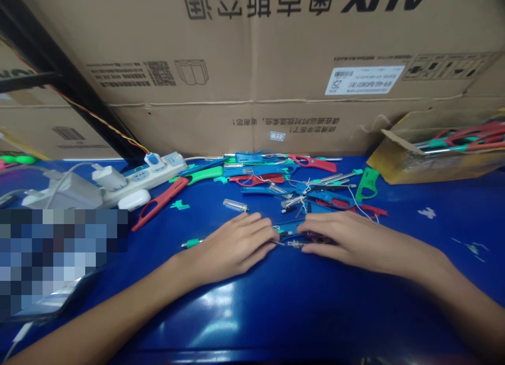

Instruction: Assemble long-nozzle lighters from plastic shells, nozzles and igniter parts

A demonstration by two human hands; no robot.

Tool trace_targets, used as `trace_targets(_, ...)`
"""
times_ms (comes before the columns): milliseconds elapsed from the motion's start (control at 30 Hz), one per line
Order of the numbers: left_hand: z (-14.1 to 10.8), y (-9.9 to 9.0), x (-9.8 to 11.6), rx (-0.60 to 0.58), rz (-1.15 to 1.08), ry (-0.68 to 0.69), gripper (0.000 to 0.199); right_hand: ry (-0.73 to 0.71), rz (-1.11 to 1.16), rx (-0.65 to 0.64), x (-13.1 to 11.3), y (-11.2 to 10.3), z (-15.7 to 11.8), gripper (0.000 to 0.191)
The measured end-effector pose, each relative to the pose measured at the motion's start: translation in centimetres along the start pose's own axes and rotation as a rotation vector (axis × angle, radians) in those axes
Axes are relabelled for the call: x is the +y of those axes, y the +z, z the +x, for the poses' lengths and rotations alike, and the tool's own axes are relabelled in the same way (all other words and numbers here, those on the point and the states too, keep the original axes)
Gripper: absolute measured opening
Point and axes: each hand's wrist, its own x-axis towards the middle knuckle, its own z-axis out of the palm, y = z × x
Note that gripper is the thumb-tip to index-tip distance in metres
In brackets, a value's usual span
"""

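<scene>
My left hand [244, 246] is closed, palm down, over a thin metal lighter tube with a teal collar [192, 243], which sticks out on its left. Past the left fingertips a thin metal end shows. A few centimetres away my right hand [339, 236] pinches a small metal part with a pale tip [295, 244]; the rest of it is hidden by the fingers. Between and behind the fingertips lies a blue lighter body [290, 227], partly covered. A clear plastic tube [235, 205] rests behind my left hand.
Several blue, red and green lighter casings [260, 169] are piled at the back. An open carton [453, 162] of lighters stands at right. At left are a white power strip [153, 173] with chargers and a blurred-out device [47, 265]. A large cardboard box [252, 81] walls off the back.
</scene>
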Motion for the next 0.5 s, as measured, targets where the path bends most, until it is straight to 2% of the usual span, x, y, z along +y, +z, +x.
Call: trace_targets(500,0.03,0.01,0.01,0.012,0.007,0.001,0.024,-0.056,-0.017,0.034,0.16,0.00,0.17,0.022)
